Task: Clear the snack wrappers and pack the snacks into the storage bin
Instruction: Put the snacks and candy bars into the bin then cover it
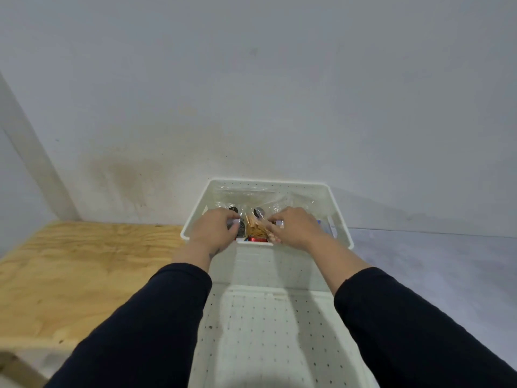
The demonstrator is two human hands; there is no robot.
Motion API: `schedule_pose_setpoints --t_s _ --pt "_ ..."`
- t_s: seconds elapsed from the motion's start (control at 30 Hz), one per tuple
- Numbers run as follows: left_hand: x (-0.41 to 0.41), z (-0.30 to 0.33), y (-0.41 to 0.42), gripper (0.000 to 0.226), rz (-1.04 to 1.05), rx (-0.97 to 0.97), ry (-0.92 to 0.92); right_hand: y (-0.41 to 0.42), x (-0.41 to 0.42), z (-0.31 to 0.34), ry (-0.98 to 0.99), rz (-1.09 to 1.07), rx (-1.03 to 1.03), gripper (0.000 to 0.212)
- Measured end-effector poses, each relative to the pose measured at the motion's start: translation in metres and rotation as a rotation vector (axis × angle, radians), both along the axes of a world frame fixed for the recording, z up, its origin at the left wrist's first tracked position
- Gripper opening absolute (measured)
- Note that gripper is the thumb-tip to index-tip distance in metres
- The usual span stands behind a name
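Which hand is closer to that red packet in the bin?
Right, narrowly. The right hand lies just right of the red packet, fingers nearly over it; the left hand sits farther off to its left.

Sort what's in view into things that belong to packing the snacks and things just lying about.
Belongs to the job:
- white storage bin
- clear bag of orange snack sticks, between both hands
- dark round snacks
- left hand, right hand, both reaching into the bin

Just lying about:
- plywood table
- white dotted surface nearest the camera

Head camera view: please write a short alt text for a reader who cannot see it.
Both hands reach into a white perforated storage bin: the left hand and right hand handle a clear bag of golden snack sticks among other packets. A plywood table stands on the left.
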State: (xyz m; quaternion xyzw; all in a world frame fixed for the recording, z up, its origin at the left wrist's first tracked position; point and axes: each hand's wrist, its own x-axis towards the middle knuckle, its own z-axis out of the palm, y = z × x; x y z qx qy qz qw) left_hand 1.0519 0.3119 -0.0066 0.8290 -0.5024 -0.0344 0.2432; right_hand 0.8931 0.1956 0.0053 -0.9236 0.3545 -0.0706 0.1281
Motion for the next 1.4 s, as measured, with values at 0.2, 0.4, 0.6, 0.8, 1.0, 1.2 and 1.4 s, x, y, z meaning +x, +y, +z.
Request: schedule_pose_setpoints --t_s 0.2,0.4,0.6,0.8,1.0,1.2,1.4 --pt "-0.056 -0.016 0.061 0.032 0.032 -0.059 -0.081 0.050 -0.082 -0.013 -0.021 -0.058 -0.133 0.039" --pt "-0.095 -0.067 0.134 0.035 0.124 0.050 0.077 0.102 -0.154 -0.058 0.004 -0.144 -0.052 0.038" --pt "-0.096 -0.121 0.180 0.044 0.192 0.206 0.173 0.127 -0.195 -0.123 0.195 -0.282 0.130 0.047" --pt "-0.081 -0.168 0.184 0.067 0.246 0.356 0.192 0.140 -0.194 -0.176 0.194 -0.473 0.171 0.062" --pt "-0.075 -0.195 0.188 0.079 0.303 0.312 0.216 0.143 -0.175 -0.193 0.127 -0.690 0.123 0.067" --pt "-0.090 -0.201 0.212 0.080 0.366 0.251 0.230 0.164 -0.180 -0.193 0.060 -0.759 0.146 0.066" --pt "-0.100 -0.179 0.232 0.079 0.392 0.181 0.276 0.191 -0.188 -0.173 -0.080 -0.790 0.134 0.063"
